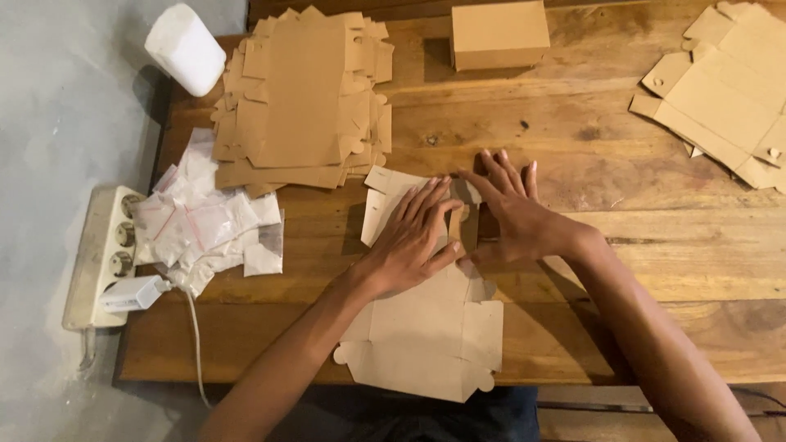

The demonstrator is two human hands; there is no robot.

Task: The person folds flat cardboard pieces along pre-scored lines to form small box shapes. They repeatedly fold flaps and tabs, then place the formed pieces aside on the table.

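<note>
I press my left hand [413, 241] and right hand [512, 214], fingers spread flat, onto the unfolded cardboard blank [426, 327] on the counter [655, 270].

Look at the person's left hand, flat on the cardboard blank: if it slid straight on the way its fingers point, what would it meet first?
The left hand points up and right, toward the right hand. It would probably meet that hand's fingers first, as they lie close ahead on the same flat cardboard box blank.
</note>
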